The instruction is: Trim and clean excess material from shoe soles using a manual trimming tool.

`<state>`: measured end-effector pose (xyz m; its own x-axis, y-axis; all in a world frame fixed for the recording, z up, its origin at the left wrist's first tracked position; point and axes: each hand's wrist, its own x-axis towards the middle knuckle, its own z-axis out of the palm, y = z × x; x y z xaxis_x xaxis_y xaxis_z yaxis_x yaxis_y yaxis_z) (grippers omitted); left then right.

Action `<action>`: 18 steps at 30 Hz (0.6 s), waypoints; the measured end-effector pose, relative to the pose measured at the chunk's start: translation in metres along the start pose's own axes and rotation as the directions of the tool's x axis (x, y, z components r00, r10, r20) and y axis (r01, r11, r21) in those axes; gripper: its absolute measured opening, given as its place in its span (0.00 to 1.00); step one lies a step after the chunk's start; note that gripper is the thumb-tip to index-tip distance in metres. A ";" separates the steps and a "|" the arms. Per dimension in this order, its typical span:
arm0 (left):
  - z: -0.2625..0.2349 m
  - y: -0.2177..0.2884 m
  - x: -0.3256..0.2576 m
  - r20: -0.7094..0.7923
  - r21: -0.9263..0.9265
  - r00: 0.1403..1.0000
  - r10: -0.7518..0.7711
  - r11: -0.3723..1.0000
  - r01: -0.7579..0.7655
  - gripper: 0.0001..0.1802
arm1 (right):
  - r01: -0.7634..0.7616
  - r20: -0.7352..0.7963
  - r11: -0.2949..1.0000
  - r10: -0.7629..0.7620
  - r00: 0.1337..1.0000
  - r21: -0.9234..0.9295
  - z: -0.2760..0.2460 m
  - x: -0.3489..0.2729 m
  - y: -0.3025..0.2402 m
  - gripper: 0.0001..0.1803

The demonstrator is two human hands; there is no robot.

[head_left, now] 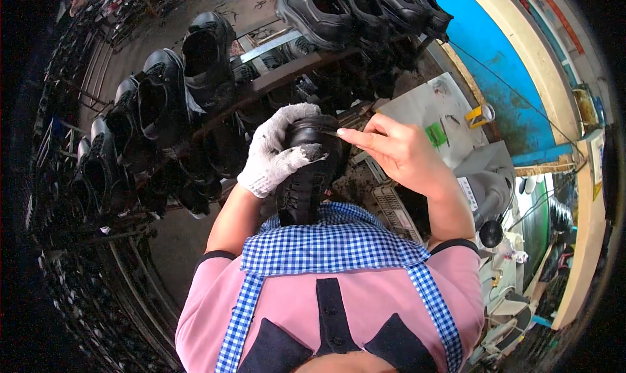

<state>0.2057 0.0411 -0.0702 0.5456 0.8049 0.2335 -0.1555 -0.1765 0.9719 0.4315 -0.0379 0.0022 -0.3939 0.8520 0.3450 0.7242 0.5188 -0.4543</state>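
White-gloved left grip wrapped around toe of black leather lace-up shoe, apparently to steady it.
Bare right grip pinches thin dark implement at toe edge.

Downward head-worn fisheye view

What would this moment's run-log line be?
left hand: gloved, gripping black shoe; right hand: bare, by shoe's toe; more shoes: racked ahead

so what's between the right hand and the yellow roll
In the head view, a bright green item and a small dark piece lie between the right hand and the yellow roll, on the pale tabletop.
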 end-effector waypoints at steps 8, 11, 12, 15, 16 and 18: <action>0.004 -0.001 -0.003 0.003 -0.033 0.999 -0.033 0.999 0.033 0.38 | 0.025 -0.030 0.998 -0.027 0.999 -0.056 0.000 -0.007 -0.001 0.25; 0.004 -0.001 -0.004 0.017 -0.004 1.000 -0.011 1.000 0.011 0.38 | 0.031 -0.017 0.991 -0.034 0.999 -0.132 -0.006 -0.008 -0.004 0.25; 0.004 -0.001 -0.004 0.016 0.007 1.000 -0.008 1.000 0.008 0.38 | 0.030 -0.017 0.991 -0.033 0.999 -0.130 -0.008 -0.009 -0.006 0.25; 0.007 0.002 -0.003 0.032 -0.014 0.999 0.000 1.000 0.000 0.38 | 0.018 -0.005 0.984 -0.019 1.000 -0.176 -0.010 -0.007 -0.010 0.24; 0.007 0.002 -0.003 0.035 -0.014 0.999 -0.001 1.000 0.002 0.38 | 0.028 -0.025 0.980 -0.034 0.999 -0.198 -0.007 -0.004 -0.012 0.23; 0.005 0.001 -0.001 0.038 0.017 0.999 -0.013 1.000 0.012 0.37 | 0.037 -0.046 0.975 -0.049 0.998 -0.220 -0.005 -0.003 -0.010 0.23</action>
<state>0.2089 0.0372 -0.0693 0.5787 0.7848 0.2219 -0.1348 -0.1762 0.9751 0.4282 -0.0460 0.0096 -0.4021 0.8215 0.4043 0.8157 0.5220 -0.2494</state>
